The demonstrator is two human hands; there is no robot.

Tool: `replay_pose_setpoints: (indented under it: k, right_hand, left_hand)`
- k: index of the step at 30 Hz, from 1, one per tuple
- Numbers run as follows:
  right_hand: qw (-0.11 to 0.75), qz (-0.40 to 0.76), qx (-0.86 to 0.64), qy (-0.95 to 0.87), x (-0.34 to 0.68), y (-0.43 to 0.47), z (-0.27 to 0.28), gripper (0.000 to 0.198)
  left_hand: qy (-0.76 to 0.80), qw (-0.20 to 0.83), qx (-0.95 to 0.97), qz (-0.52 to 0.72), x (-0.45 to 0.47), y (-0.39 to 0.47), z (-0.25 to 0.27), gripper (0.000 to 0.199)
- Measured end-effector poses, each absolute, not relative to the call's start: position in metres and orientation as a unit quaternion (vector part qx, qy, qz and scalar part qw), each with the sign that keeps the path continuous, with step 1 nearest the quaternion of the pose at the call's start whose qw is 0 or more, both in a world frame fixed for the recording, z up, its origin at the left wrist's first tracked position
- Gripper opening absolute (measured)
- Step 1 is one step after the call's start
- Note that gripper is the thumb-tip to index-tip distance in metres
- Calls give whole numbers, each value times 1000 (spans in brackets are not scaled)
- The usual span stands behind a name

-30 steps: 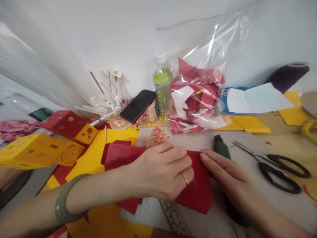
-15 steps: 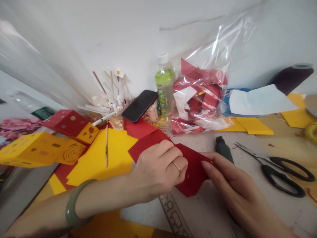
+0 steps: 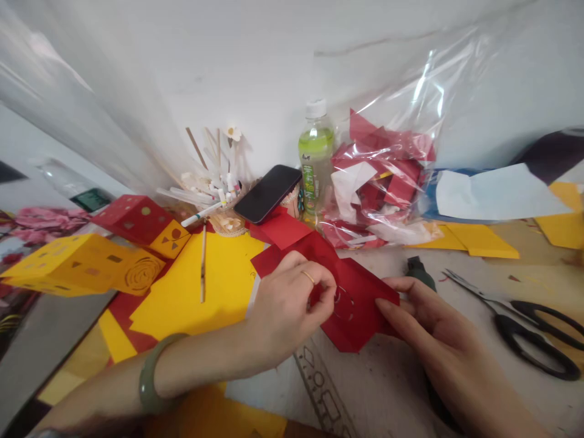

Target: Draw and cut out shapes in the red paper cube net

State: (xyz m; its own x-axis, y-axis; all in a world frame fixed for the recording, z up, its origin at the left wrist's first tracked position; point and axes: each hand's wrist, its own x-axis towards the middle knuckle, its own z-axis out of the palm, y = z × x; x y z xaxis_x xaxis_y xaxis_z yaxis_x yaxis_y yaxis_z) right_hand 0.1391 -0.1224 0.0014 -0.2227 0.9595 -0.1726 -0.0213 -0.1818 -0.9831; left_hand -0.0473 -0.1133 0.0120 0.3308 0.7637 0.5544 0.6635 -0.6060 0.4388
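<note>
A folded piece of red card (image 3: 360,298) is held up above the table, with curved cut lines in its face. My right hand (image 3: 438,340) pinches its right edge between thumb and fingers. Over the card's middle is my left hand (image 3: 292,298), its thumb and fingertips pressed together beside the cut lines. Whatever those fingertips hold, if anything, is hidden or too small to make out. Beyond my right hand lies a dark green tube-like object (image 3: 420,272), partly covered. Black-handled scissors (image 3: 515,322) rest to the right, blades apart.
Yellow sheets (image 3: 196,286) with a thin stick (image 3: 203,261) lie left, near red and yellow paper boxes (image 3: 132,220). At the back are a phone (image 3: 269,193), a bottle (image 3: 314,161) and a clear bag of paper scraps (image 3: 383,176). A stencil ruler (image 3: 319,389) lies in front.
My left hand has drawn back slightly and its fingers have turned, baring the curved cut lines in the red card. The right hand keeps its hold. The view has shifted a little left.
</note>
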Motion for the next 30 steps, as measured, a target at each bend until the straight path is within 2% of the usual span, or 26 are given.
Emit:
replay_pose_setpoints:
  k: [4, 6, 8, 10, 12, 14, 16, 19, 22, 27, 30]
  right_hand:
    - [416, 613, -478, -472, 140, -120, -4, 40]
    - [428, 622, -473, -454, 141, -119, -8, 42]
    - [447, 632, -459, -436, 142, -118, -10, 41]
    - [462, 645, -438, -424, 143, -120, -11, 38]
    - [470, 651, -419, -424, 144, -122, -10, 34]
    - [468, 654, -408, -433, 144, -125, -9, 31]
    - [460, 654, -410, -439, 143, -128, -8, 30]
    - [439, 642, -427, -462, 143, -130, -5, 34]
    - [408, 636, -427, -497, 143, -129, -2, 35]
    - [315, 685, -348, -557, 142, -125, -3, 34]
    - [299, 707, -320, -555, 140, -125, -8, 34]
  left_hand:
    - [420, 46, 810, 406, -56, -116, 16, 14]
    - [436, 80, 799, 407, -65, -121, 17, 11]
    - [489, 209, 772, 347, -76, -129, 19, 7]
    - [532, 393, 718, 216, -84, -136, 17, 27]
    - [507, 577, 620, 161, -87, -140, 12, 50]
    - [449, 703, 510, 211, -83, -141, 3, 58]
    - [415, 758, 361, 349, -74, -141, -3, 52]
    - [364, 756, 285, 463, -59, -141, -1, 44]
    - [360, 719, 283, 523, -54, -147, 7, 39]
    - [412, 599, 388, 567, -57, -163, 11, 20]
    - [439, 526, 449, 573, -55, -173, 14, 14]
